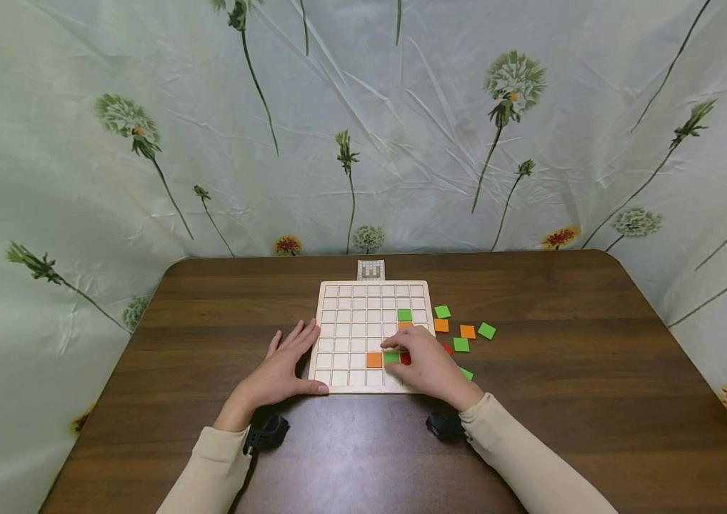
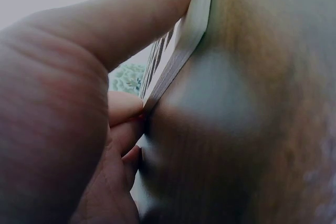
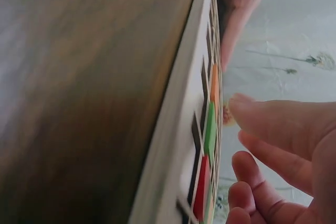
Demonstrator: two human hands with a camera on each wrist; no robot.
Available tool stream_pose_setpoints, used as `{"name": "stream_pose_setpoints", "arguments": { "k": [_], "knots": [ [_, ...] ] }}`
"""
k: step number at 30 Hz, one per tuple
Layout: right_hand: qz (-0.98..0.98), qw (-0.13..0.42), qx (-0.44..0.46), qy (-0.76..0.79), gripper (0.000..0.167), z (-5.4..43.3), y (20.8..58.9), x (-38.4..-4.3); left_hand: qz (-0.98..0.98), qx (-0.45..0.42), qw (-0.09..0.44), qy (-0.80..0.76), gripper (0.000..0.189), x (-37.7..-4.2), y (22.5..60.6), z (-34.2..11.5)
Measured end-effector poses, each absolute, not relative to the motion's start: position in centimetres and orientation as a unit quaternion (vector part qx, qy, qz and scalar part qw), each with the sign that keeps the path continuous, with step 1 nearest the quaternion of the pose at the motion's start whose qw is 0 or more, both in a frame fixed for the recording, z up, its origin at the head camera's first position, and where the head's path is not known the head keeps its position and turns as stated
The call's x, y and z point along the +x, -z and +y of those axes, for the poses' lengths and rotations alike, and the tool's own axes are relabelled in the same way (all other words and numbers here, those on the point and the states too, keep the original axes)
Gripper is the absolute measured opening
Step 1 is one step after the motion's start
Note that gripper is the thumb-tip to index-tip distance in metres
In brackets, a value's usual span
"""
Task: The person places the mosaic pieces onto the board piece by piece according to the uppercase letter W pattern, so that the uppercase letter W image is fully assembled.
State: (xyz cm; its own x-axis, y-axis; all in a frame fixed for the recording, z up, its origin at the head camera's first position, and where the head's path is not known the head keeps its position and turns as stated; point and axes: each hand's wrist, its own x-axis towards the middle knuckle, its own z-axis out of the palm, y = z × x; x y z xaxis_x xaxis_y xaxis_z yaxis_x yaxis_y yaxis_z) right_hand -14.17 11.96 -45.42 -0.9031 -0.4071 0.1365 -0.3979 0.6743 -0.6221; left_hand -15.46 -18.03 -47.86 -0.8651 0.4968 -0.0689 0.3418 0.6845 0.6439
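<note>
A pale wooden grid board [image 1: 344,329] lies flat on the table. My left hand [image 1: 280,371] rests along its left edge, fingers stretched out and thumb on the near-left corner. Over the board's right half hovers my right hand [image 1: 430,360]. Its thumb and fingers are apart, with nothing between them in the right wrist view. Below its fingertips, one row holds an orange tile [image 1: 373,360], a green tile [image 1: 390,357] and a red tile [image 3: 200,187], the red one partly covered in the head view. Farther back sit another green tile [image 1: 405,315] and an orange tile [image 1: 405,325].
Several loose tiles lie right of the board, among them a green tile [image 1: 486,330], an orange tile [image 1: 468,332] and a red tile [image 1: 447,348] partly behind the right hand. A small patterned card [image 1: 371,270] touches the board's far edge. A floral curtain [image 1: 428,143] hangs behind the table.
</note>
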Motion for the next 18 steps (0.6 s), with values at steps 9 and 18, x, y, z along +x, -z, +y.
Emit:
{"name": "stream_pose_setpoints", "arguments": {
  "k": [9, 18],
  "knots": [
    [0.92, 0.003, -0.18, 0.348, 0.031, 14.8, 45.3, -13.5, 0.909, 0.228, 0.123, -0.325, 0.114, -15.5, 47.8, -18.0],
    [0.928, -0.007, -0.152, 0.339, 0.038, 18.0, 45.6, -12.8, 0.91, 0.23, 0.124, -0.323, 0.114, -15.5, 48.0, -18.1]
  ]
}}
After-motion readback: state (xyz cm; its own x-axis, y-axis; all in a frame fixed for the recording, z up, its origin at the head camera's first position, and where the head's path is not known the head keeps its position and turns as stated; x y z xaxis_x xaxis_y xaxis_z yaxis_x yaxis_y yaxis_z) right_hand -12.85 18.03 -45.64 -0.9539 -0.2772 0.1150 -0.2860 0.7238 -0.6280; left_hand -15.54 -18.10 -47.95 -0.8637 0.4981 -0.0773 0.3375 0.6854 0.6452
